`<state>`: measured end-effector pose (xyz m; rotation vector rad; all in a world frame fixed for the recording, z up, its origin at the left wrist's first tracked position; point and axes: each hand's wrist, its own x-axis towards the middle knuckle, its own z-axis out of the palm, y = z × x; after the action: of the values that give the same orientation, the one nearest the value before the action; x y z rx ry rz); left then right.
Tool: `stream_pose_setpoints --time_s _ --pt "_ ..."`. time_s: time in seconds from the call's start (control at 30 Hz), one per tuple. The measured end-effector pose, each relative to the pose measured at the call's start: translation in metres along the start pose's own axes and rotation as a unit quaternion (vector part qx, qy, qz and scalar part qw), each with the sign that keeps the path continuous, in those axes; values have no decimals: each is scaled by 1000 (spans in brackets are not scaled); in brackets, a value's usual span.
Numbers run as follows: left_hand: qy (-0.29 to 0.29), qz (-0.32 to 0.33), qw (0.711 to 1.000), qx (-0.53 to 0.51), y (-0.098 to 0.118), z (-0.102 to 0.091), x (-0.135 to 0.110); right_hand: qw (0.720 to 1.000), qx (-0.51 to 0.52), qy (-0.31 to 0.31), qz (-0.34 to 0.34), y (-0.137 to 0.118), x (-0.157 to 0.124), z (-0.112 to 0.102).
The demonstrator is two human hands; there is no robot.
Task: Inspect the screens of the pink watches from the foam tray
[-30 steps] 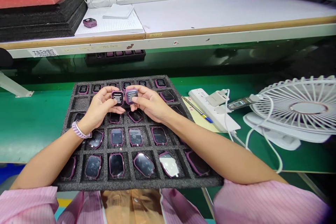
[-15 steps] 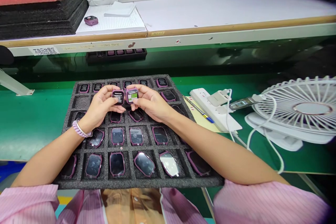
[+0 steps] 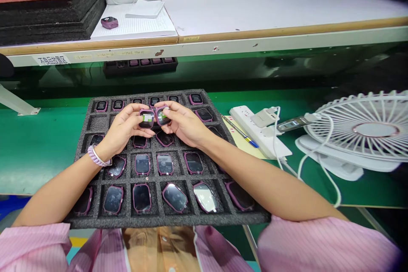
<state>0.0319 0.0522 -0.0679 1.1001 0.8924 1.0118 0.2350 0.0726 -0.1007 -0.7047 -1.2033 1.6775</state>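
Tray edges: the dark foam tray [image 3: 145, 221] sits on the green bench [image 3: 41, 144], its near edge out past the bench's front edge, over the person's lap.
Left room: open green worktop runs from the tray's left edge toward a white metal leg [image 3: 19, 102].
Right room: tighter — a pen [image 3: 245, 136], yellow paper [image 3: 245, 145] and a power strip [image 3: 259, 131] lie near the tray's right edge, with a white fan [image 3: 376, 129] beyond.
Above: the white shelf [image 3: 229, 40] crosses the far side, well apart from the fingers.
Left-hand watch: the purple watch [image 3: 147, 118] is held above the tray, screen turned up toward the head camera and lit with a green patch; its long axis is hard to tell.
Right-hand watch: the second watch [image 3: 163, 115] is just beside it, leaning slightly, screen also up and partly thumb-covered; whether the two cases touch, I cannot tell.
Left fingers: the left hand [image 3: 123, 131] is closed to the case's width, pinching it by the sides.
Right fingers: the right hand [image 3: 186, 127] grips its case likewise — thumb across the screen.
Front row: one tray watch [image 3: 174, 198] lies diagonally.
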Motion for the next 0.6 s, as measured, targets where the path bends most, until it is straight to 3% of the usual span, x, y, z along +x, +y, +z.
stream_pose_setpoints --time_s 0.6 --pt "0 5 1000 29 0 1 -1 999 -39 -23 -29 0 -1 -2"
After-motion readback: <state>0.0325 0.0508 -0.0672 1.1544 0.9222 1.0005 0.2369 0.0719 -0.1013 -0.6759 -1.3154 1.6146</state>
